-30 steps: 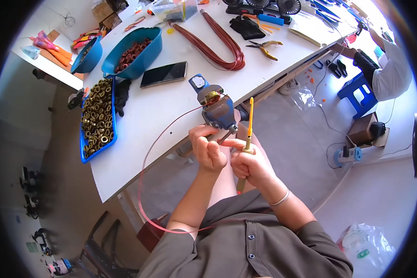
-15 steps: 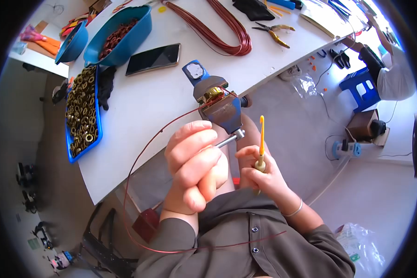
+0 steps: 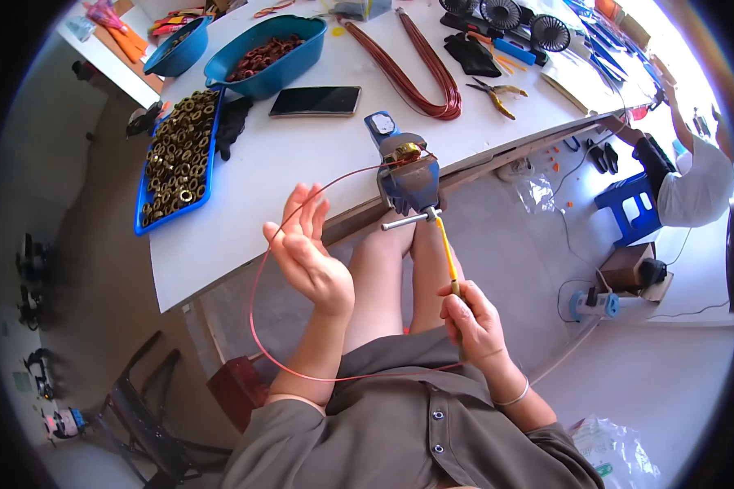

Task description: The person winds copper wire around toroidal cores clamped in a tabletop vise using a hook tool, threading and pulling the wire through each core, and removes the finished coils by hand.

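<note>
My left hand [image 3: 314,261] is open, palm up and fingers apart, left of the small blue bench vise [image 3: 422,194]. A reddish copper wire [image 3: 254,306] passes by its fingertips; whether they touch I cannot tell. This wire curves from a gold-coloured ring [image 3: 403,152] in the vise jaws down across my lap. My right hand [image 3: 475,322] is closed around a crochet hook [image 3: 448,253] with a yellow shaft, pointing up. The hook's tip is close to the vise's handle bar [image 3: 408,221], and its hooked end is hard to make out.
A blue tray [image 3: 212,175] of metal rings, a teal basin [image 3: 257,81] of reddish wound rings and a phone [image 3: 316,101] lie on the white table. Behind the vise are a wire bundle [image 3: 432,104] and pliers [image 3: 497,96]. Another person [image 3: 693,191] is at the right.
My left hand has let go of the vise's handle bar, opened and moved left. My right hand has brought the crochet hook close to the vise. The view has shifted.
</note>
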Available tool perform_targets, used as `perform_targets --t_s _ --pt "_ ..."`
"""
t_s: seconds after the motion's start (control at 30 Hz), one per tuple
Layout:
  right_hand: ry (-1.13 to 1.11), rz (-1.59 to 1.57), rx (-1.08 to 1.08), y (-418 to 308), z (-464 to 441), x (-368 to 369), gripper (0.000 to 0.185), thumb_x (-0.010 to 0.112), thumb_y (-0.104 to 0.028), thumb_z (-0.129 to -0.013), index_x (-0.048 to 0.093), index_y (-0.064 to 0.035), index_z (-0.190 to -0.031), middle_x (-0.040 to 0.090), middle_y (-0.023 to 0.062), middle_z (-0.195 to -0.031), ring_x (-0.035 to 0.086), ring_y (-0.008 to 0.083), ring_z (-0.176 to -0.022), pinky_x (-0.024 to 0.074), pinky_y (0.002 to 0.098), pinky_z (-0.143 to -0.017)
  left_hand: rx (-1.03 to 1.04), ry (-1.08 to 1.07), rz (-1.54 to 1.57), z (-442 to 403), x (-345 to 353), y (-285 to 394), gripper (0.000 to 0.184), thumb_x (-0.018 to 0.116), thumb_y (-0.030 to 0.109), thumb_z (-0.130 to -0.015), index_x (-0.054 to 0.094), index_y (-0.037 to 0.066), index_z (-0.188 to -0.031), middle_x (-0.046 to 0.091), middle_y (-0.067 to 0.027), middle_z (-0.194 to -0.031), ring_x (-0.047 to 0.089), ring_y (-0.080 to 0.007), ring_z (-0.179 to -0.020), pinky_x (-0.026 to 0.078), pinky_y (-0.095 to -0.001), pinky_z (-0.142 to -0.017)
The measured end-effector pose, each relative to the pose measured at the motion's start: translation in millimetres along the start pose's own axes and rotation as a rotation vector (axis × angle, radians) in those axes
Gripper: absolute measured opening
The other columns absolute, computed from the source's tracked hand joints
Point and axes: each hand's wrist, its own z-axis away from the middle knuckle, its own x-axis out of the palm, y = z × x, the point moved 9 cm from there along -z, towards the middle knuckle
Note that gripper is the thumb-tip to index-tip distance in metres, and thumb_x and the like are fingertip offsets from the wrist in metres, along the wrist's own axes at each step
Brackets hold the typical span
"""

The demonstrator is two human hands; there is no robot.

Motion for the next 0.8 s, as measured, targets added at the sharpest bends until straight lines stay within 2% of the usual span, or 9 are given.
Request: perform_targets --t_s 0.07,0.17,0.27,0.33,0.37,0.47,0.63,0.67,0.8 --pt "-0.024 0.010 0.014 -5.2 4.7 5.1 0.019 0.045 -0.016 -0.096 0.052 -0.0010 -0.105 0.050 -0.0004 -0.074 0.041 0.0026 -0.051 0.0335 0.0163 -0.046 0.037 0.070 0.121 -12.4 4.0 8.8 0.039 0.029 0.034 -0.100 0.034 0.000 -0.118 0.055 -0.0218 -0.114 0.059 -0.0323 -0.100 0.050 -0.0399 -0.086" --pt "-0.048 0.030 -0.012 -15.6 10.8 9.5 0.019 0.045 -0.016 -0.096 0.051 -0.0007 -0.105 0.049 -0.0003 -0.069 0.041 0.0035 -0.049 0.0335 0.0172 -0.045 0.001 0.184 0.254 -50.8 12.3 2.1 0.035 0.036 0.038 -0.098 0.038 0.003 -0.100 0.055 -0.0088 -0.075 0.058 -0.0209 -0.066 0.054 -0.0377 -0.066" --pt "-0.052 0.047 0.000 -27.2 7.9 9.5 0.020 0.044 -0.017 -0.096 0.050 -0.0008 -0.105 0.048 0.0002 -0.066 0.042 0.0049 -0.047 0.0338 0.0178 -0.044 -0.224 0.211 0.365 -95.5 37.2 -43.3 0.029 0.040 0.038 -0.097 0.038 0.012 -0.084 0.038 0.0011 -0.059 0.040 -0.0096 -0.048 0.039 -0.0269 -0.041" --pt "-0.048 0.028 0.037 -33.6 1.9 10.2 0.020 0.043 -0.018 -0.097 0.050 -0.0011 -0.105 0.048 0.0006 -0.065 0.043 0.0058 -0.046 0.0340 0.0181 -0.042 -0.660 0.217 0.398 -107.1 68.3 -94.9 0.028 0.040 0.032 -0.096 0.036 0.016 -0.073 0.034 0.0026 -0.056 0.038 -0.0068 -0.047 0.029 -0.0236 -0.035" --pt "-0.065 -0.059 0.090 -36.8 -4.5 12.7 0.022 0.043 -0.021 -0.097 0.050 -0.0015 -0.104 0.048 0.0012 -0.065 0.043 0.0065 -0.045 0.0340 0.0185 -0.041 -0.611 0.156 0.293 -118.3 84.1 -122.6 0.027 0.039 0.025 -0.095 0.042 0.012 -0.071 0.035 0.0025 -0.055 0.038 -0.0077 -0.048 0.033 -0.0255 -0.038" --pt "-0.110 -0.132 0.180 -47.8 -31.9 15.0 0.025 0.043 -0.028 -0.097 0.051 -0.0040 -0.102 0.049 0.0018 -0.064 0.041 0.0064 -0.041 0.0315 0.0184 -0.037 -0.163 -0.197 -0.486 -126.1 140.3 -126.4 0.032 0.041 0.021 -0.092 0.062 -0.003 -0.088 0.063 -0.0244 -0.084 0.060 -0.0395 -0.081 0.046 -0.0426 -0.075" --pt "-0.205 0.309 0.249 -105.3 -85.1 4.9 0.022 0.046 -0.026 -0.096 0.055 -0.0062 -0.097 0.043 -0.0019 -0.059 0.036 0.0047 -0.047 0.0302 0.0204 -0.041 -0.265 -0.459 -0.493 -117.4 184.6 -129.5 0.029 0.042 0.018 -0.091 0.061 -0.004 -0.089 0.062 -0.0252 -0.082 0.059 -0.0418 -0.082 0.047 -0.0454 -0.075" --pt "-0.210 0.652 0.038 -123.8 -96.1 1.8 0.019 0.049 -0.023 -0.093 0.053 -0.0039 -0.093 0.049 0.0069 -0.057 0.048 0.0169 -0.046 0.0384 0.0312 -0.044 -0.226 -0.448 -0.464 -117.9 187.7 -127.9 0.030 0.041 0.018 -0.091 0.061 -0.004 -0.087 0.062 -0.0260 -0.081 0.059 -0.0424 -0.081 0.047 -0.0454 -0.074" --pt "-0.057 1.105 -0.379 -158.7 -74.0 8.6 0.014 0.052 -0.015 -0.089 0.046 -0.0040 -0.085 0.056 0.0218 -0.070 0.055 0.0408 -0.066 0.0424 0.0465 -0.054 -0.255 -0.470 -0.463 -117.1 196.0 -136.8 0.030 0.041 0.018 -0.091 0.060 -0.005 -0.086 0.061 -0.0276 -0.081 0.058 -0.0431 -0.081 0.047 -0.0457 -0.074"
